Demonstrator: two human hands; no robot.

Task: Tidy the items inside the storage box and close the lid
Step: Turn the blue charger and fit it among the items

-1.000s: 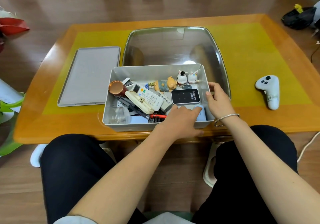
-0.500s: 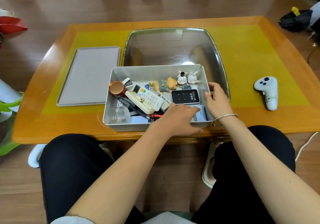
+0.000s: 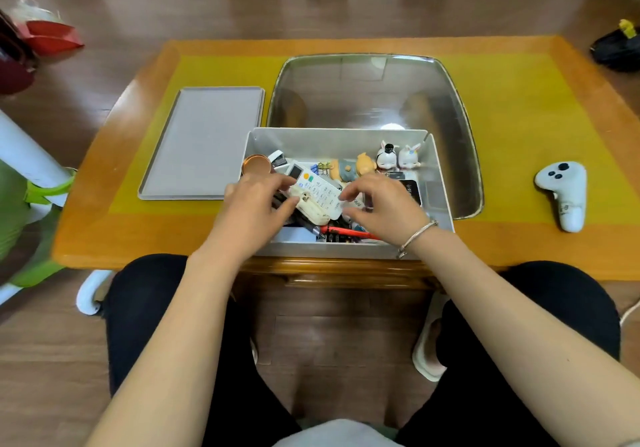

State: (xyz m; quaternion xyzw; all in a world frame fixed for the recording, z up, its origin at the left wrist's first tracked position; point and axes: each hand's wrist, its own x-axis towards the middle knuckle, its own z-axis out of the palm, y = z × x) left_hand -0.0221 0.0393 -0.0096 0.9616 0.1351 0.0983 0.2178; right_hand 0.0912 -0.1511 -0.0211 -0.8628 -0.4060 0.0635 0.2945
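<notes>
Grey storage box (image 3: 438,183) is sitting on the surface's near edge; both hands are inside it, left hand (image 3: 254,209) and right hand (image 3: 384,206) pinching the white remote (image 3: 317,192); lid (image 3: 204,142) is lying at ten o'clock.

The things are carried by a wooden counter (image 3: 519,242) with a yellow-green inlay and an orange border. Directly on it are set a grey storage box (image 3: 332,249) at the near edge, a flat grey lid (image 3: 204,142) to its left, and a white controller (image 3: 564,194) well apart on the right
</notes>
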